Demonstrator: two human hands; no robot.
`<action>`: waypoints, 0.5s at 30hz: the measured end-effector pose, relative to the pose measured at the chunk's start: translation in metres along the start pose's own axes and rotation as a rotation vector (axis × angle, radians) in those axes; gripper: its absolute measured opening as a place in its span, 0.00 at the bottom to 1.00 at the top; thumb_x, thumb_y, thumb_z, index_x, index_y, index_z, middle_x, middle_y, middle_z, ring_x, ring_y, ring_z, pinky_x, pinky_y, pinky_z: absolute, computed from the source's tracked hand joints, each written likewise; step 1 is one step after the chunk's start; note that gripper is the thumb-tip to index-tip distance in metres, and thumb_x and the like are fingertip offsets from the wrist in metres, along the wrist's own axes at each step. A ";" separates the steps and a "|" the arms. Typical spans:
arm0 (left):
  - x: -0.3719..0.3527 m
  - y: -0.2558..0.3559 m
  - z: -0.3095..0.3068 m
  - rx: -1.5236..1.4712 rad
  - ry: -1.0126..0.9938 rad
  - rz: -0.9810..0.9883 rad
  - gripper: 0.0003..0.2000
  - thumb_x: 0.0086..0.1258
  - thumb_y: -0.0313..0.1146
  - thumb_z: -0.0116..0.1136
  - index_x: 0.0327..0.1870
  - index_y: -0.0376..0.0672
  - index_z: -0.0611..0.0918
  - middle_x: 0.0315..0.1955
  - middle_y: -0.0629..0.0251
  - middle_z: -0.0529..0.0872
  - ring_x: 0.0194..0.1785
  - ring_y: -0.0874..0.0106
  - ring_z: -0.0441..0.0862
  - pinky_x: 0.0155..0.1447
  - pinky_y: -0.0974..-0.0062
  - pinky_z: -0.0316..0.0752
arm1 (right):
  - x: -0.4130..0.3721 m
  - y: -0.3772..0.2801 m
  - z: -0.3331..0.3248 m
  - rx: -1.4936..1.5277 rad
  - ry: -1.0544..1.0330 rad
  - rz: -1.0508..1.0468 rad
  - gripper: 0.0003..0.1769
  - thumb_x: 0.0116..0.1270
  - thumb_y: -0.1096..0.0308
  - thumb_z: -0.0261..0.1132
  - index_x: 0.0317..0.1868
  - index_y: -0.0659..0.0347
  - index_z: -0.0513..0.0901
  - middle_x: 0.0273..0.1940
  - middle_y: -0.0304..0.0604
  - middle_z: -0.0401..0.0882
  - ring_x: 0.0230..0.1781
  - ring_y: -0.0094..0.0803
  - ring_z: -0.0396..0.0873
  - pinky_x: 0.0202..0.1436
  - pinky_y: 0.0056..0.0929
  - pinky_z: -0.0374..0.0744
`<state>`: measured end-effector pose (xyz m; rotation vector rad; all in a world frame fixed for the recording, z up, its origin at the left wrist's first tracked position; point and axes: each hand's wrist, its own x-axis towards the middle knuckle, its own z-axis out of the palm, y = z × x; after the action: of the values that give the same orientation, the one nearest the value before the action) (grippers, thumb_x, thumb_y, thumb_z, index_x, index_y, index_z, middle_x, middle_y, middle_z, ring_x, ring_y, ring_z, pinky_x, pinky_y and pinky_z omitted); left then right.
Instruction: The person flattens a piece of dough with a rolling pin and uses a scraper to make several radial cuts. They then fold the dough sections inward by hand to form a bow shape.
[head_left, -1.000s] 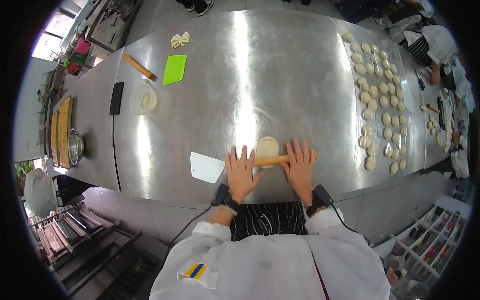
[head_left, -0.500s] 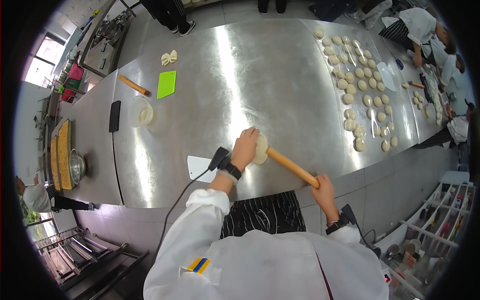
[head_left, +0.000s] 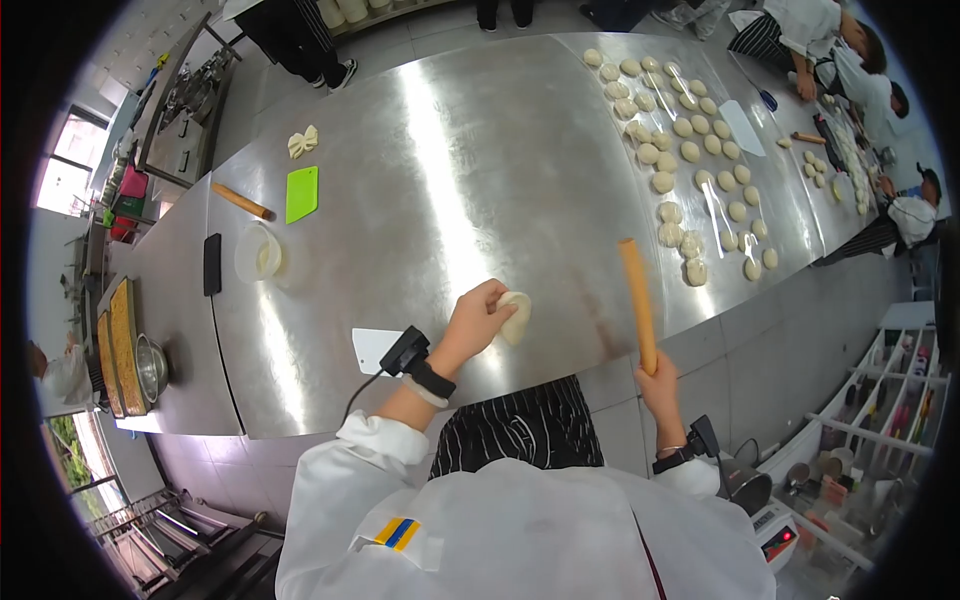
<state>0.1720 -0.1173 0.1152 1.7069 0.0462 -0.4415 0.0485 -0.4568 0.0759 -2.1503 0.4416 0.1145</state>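
Note:
Between the thumb and fingers of my left hand point(head_left: 478, 318) is the edge of a flattened piece of dough point(head_left: 514, 316), near the front of the steel table point(head_left: 400, 240). My right hand point(head_left: 657, 383) is closed around the lower end of a wooden rolling pin point(head_left: 638, 300). The pin points away from me, tilted up and apart from the dough. Close to my left wrist lies a white scraper point(head_left: 372, 350), partly covered by the device strapped there.
Several dough balls point(head_left: 690, 152), some under clear film, are spread at the right. To the left are a green scraper point(head_left: 301, 194), a bow-shaped dough piece point(head_left: 302, 141), a second rolling pin point(head_left: 242, 201), a plastic tub point(head_left: 260, 253) and a metal bowl point(head_left: 151, 368). People work at the far right.
The rolling pin has swung off the dough and to the right, now pointing forward. My left hand has gone from lying over the dough to pinching its edge. The camera view has shifted slightly.

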 end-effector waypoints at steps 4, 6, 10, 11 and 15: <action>0.012 0.004 0.034 -0.555 0.107 -0.128 0.07 0.68 0.26 0.61 0.43 0.35 0.78 0.33 0.66 0.85 0.36 0.78 0.83 0.40 0.79 0.79 | 0.015 -0.014 0.008 0.020 -0.059 -0.002 0.09 0.51 0.75 0.63 0.35 0.66 0.78 0.28 0.48 0.75 0.29 0.38 0.76 0.37 0.33 0.74; 0.030 -0.060 0.048 -0.408 0.176 -0.139 0.09 0.68 0.27 0.62 0.45 0.35 0.78 0.34 0.64 0.85 0.36 0.78 0.83 0.40 0.79 0.78 | 0.027 -0.019 0.015 -0.002 -0.080 -0.048 0.10 0.52 0.74 0.63 0.36 0.66 0.78 0.30 0.49 0.76 0.31 0.41 0.76 0.37 0.33 0.75; 0.020 -0.079 0.049 0.307 0.287 -0.132 0.16 0.64 0.30 0.66 0.49 0.36 0.77 0.33 0.62 0.84 0.32 0.76 0.81 0.36 0.79 0.76 | 0.051 -0.028 0.021 -0.235 -0.001 -0.326 0.14 0.55 0.72 0.67 0.43 0.64 0.79 0.36 0.49 0.78 0.35 0.49 0.77 0.37 0.36 0.76; 0.013 -0.072 0.047 0.353 0.367 -0.147 0.20 0.61 0.31 0.67 0.52 0.36 0.76 0.32 0.61 0.82 0.31 0.73 0.80 0.36 0.76 0.74 | 0.055 -0.031 0.021 -0.243 -0.007 -0.315 0.14 0.55 0.72 0.67 0.43 0.64 0.79 0.36 0.49 0.78 0.35 0.49 0.77 0.37 0.36 0.76; -0.018 -0.065 0.031 0.377 0.580 -0.101 0.18 0.65 0.29 0.60 0.56 0.37 0.75 0.46 0.54 0.77 0.44 0.62 0.78 0.48 0.68 0.74 | 0.076 -0.057 0.027 -0.390 -0.099 -0.540 0.19 0.57 0.68 0.69 0.50 0.58 0.79 0.40 0.43 0.79 0.41 0.44 0.77 0.46 0.38 0.72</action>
<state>0.1293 -0.1306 0.0555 2.1649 0.4979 -0.0116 0.1417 -0.4257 0.0863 -2.5554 -0.2485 0.0005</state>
